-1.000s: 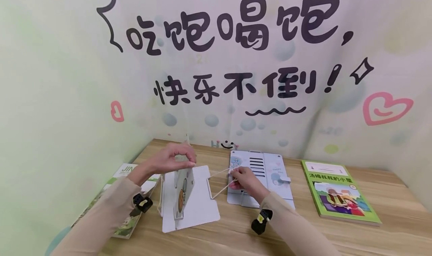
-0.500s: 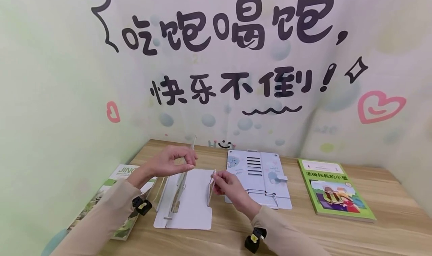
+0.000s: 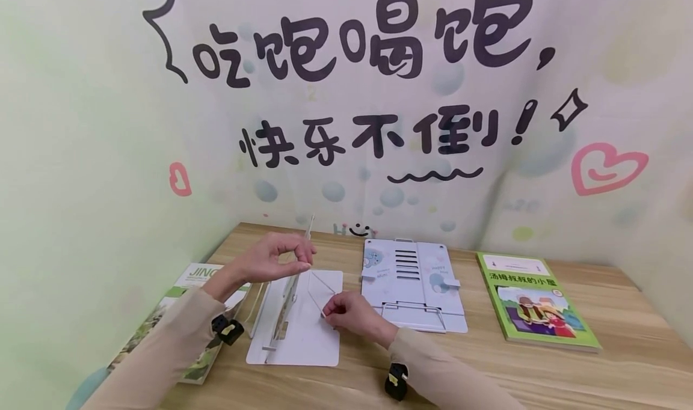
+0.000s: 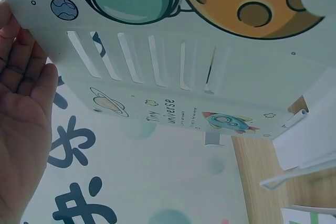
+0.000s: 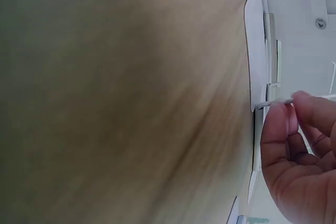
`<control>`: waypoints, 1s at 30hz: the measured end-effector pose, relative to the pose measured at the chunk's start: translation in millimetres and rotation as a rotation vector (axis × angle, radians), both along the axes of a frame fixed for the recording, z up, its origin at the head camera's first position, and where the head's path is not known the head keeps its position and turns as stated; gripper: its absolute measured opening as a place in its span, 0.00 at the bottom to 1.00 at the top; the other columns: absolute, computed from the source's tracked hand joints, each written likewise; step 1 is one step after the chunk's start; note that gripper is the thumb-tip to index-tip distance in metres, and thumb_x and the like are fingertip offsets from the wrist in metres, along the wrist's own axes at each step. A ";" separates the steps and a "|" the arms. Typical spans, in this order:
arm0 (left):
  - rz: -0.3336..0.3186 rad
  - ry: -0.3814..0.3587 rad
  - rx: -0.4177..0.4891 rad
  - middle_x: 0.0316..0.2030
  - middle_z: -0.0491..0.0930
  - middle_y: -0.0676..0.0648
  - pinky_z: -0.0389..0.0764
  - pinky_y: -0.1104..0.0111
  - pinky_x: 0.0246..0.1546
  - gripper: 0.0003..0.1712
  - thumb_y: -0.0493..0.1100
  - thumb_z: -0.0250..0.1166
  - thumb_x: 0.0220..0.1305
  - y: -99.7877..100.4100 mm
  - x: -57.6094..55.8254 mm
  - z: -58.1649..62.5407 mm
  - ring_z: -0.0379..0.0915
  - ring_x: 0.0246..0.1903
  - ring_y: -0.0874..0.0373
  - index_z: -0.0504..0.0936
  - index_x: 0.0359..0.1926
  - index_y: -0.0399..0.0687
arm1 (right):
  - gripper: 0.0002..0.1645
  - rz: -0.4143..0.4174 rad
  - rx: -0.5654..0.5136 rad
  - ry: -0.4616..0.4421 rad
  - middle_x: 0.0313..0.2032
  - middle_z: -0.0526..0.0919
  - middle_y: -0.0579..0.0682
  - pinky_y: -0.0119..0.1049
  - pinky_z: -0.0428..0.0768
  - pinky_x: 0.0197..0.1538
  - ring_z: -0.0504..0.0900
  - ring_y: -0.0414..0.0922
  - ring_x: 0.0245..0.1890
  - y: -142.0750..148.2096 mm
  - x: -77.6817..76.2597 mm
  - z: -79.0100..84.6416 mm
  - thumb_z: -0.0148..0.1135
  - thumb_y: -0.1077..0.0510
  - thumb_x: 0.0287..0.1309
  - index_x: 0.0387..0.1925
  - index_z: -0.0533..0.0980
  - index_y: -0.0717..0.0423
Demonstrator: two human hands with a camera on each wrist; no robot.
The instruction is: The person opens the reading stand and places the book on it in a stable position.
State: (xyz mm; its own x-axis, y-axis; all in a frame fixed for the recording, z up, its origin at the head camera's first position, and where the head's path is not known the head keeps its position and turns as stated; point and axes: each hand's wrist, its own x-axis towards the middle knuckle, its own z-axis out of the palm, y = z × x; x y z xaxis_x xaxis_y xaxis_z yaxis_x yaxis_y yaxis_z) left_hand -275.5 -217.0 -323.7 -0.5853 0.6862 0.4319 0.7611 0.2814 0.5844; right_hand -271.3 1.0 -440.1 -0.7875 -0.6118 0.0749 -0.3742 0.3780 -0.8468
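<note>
A white folding book stand lies partly unfolded on the table, its base plate flat and its printed panel raised nearly edge-on in the head view. At the panel's top edge, my left hand holds on with thumb and fingers. Planets, a rocket and a row of slots show on the panel in the left wrist view. My right hand pinches the stand's thin wire bracket, which slants up and leftward over the base. Thumb and index fingertip meet on that wire in the right wrist view.
Behind the right hand lies a second, pale blue book stand with a wire bracket at its front. A green picture book is at the right. Another book lies under the left forearm, beside a printed wall cloth.
The wire bracket has swung from the right side, through upright, to lean left over the base. My right hand moved left with it. The raised panel turned more edge-on; my left hand kept its hold.
</note>
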 end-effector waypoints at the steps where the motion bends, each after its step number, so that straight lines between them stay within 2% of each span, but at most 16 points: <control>1: -0.003 0.006 -0.001 0.33 0.81 0.48 0.73 0.64 0.55 0.09 0.31 0.62 0.58 0.6 -0.2 -0.2 0.75 0.47 0.58 0.78 0.25 0.47 | 0.01 -0.004 0.024 0.028 0.22 0.76 0.46 0.23 0.71 0.26 0.71 0.35 0.22 -1.0 -0.3 0.2 0.62 0.68 0.54 0.29 0.79 0.63; 5: -0.019 0.028 -0.006 0.34 0.82 0.49 0.74 0.64 0.52 0.09 0.31 0.62 0.57 3.9 -1.6 -0.8 0.75 0.46 0.58 0.78 0.25 0.49 | 0.03 -0.016 0.071 0.074 0.19 0.74 0.43 0.23 0.71 0.22 0.70 0.33 0.18 -5.4 -0.7 0.0 0.64 0.67 0.53 0.26 0.79 0.61; 13: -0.028 0.003 -0.013 0.35 0.81 0.50 0.74 0.64 0.52 0.09 0.32 0.62 0.58 9.4 -3.3 -1.4 0.75 0.46 0.58 0.78 0.25 0.50 | 0.04 -0.047 0.113 0.037 0.19 0.73 0.42 0.24 0.72 0.21 0.70 0.34 0.16 -5.0 -0.6 -0.3 0.66 0.65 0.52 0.24 0.80 0.60; 22: -0.025 0.017 -0.022 0.35 0.82 0.51 0.75 0.63 0.51 0.09 0.33 0.63 0.57 12.3 -3.7 -0.9 0.75 0.46 0.58 0.78 0.25 0.51 | 0.04 -0.065 0.106 -0.034 0.19 0.74 0.43 0.24 0.72 0.19 0.71 0.36 0.16 -2.1 -0.8 -1.4 0.66 0.66 0.51 0.24 0.79 0.60; 30: -0.031 -0.009 -0.028 0.35 0.81 0.51 0.73 0.62 0.54 0.09 0.33 0.63 0.57 15.8 -4.8 -3.0 0.75 0.46 0.49 0.78 0.25 0.51 | 0.03 -0.068 0.093 -0.074 0.17 0.75 0.43 0.25 0.73 0.18 0.70 0.36 0.14 -1.1 1.1 -3.1 0.65 0.67 0.52 0.24 0.80 0.62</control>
State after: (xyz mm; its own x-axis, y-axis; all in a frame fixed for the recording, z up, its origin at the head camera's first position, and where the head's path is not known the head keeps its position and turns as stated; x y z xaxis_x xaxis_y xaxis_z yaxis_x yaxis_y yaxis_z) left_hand -280.2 -201.2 -326.7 -0.5672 0.7162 0.4066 0.7644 0.2740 0.5836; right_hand -270.2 -0.1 -443.2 -0.8289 -0.5580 -0.0394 -0.2828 0.4788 -0.8311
